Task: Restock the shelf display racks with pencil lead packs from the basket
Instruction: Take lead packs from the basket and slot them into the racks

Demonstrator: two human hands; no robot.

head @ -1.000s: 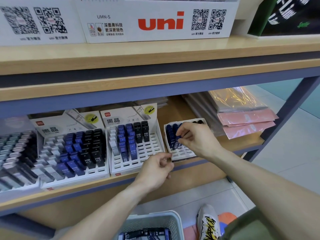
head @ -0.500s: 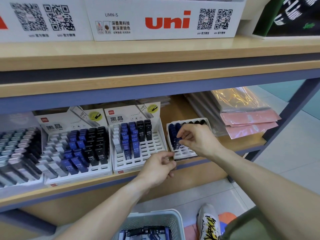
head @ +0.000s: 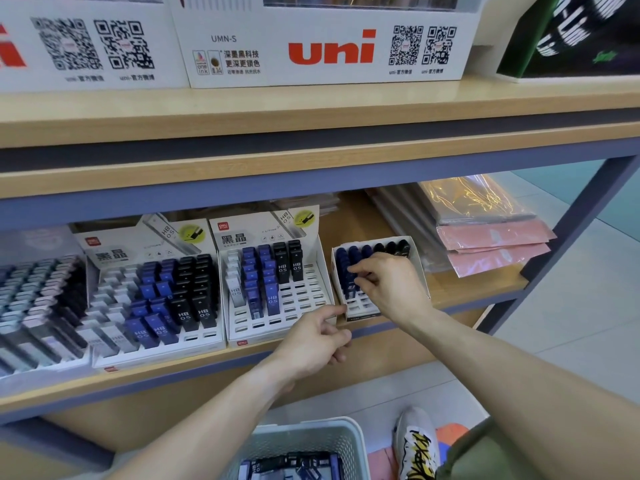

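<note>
Head view: your right hand (head: 388,285) has pushed its pinched blue pack (head: 350,284) deeper into the small rack (head: 420,268); left hand (head: 317,341), loosely curled, holds nothing.

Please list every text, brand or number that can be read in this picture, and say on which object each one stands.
"uni": red letters on the white cardboard display box on the upper shelf.
"UMN-S": same box.
"HB 0.5": black lead packs in the middle white rack.
"黑晶": that rack's header card.
"0.3": dark blue pack by the right hand.
QR captions, small print: too blurred.

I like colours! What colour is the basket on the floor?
Pale mint-green plastic basket, head view.
</note>
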